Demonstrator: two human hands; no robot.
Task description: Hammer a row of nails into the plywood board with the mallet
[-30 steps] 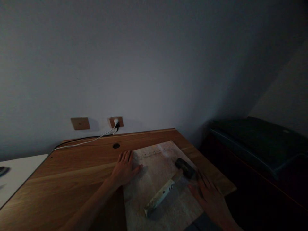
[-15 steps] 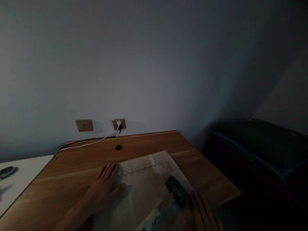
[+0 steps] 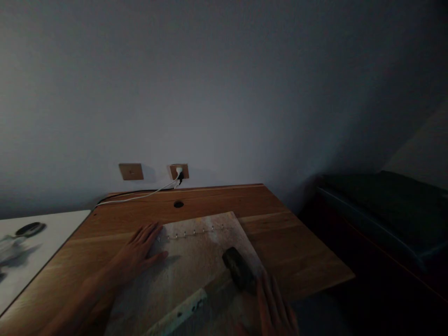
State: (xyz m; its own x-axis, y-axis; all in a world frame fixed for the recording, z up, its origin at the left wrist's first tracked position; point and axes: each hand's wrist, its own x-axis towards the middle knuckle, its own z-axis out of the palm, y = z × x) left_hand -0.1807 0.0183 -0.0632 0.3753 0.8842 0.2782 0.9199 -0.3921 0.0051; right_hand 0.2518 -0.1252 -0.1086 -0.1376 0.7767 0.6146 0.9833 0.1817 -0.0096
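Observation:
A pale board (image 3: pixel 189 261) lies on the wooden table, with a row of small shiny nails (image 3: pixel 194 232) standing near its far edge. My left hand (image 3: pixel 140 252) rests flat at the board's left side, thumb apart from the fingers, holding nothing. Along the right edge lies my right hand (image 3: pixel 275 308), its fingers stretched out; the lower part of it is dim. A hammer lies across the board, its dark head (image 3: pixel 240 269) close to my right fingertips and its light, marked handle (image 3: pixel 180 311) pointing to the near left. Neither hand grips the hammer.
The wooden table (image 3: pixel 280 233) meets the wall, where a socket (image 3: pixel 179 171) holds plugs with cables (image 3: pixel 140 198). A white surface (image 3: pixel 63 228) at the left carries a dark round object (image 3: pixel 31 229). A dark green padded thing (image 3: pixel 385 200) stands at the right.
The board has slid left across the table, carrying the hammer along. Both my hands have moved left with it. The whole view has also shifted slightly.

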